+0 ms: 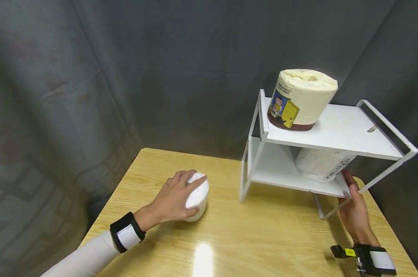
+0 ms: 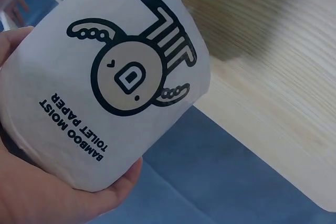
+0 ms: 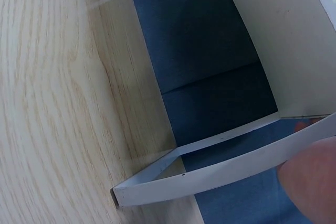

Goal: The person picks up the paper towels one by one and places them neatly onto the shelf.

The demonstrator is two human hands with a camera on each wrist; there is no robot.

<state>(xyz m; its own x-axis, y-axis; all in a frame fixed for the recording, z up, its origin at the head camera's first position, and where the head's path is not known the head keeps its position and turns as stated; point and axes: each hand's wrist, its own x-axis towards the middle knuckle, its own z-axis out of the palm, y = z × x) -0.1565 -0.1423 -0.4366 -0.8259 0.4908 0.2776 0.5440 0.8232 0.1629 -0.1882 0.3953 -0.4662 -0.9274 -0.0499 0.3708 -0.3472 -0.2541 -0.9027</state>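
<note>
My left hand (image 1: 176, 198) grips a white wrapped toilet roll (image 1: 198, 198) from above, fingers spread over its top and side. In the left wrist view the toilet roll (image 2: 131, 77) shows a printed cartoon and "Bamboo Moist Toilet Paper". My right hand (image 1: 358, 215) holds the right side of a white two-tier metal rack (image 1: 354, 129). From the right wrist, a thumb (image 3: 312, 182) lies before the rack's bar (image 3: 210, 182), with a fingertip partly visible behind it. Beside those fingers, a second white wrapped roll (image 1: 323, 165) rests on the lower shelf.
A cream toilet roll (image 1: 304, 100) with a cartoon door stands on the rack's top shelf, at its left end. The rack stands on a light wooden table (image 1: 250, 234). Grey curtains (image 1: 181, 77) hang behind and around it.
</note>
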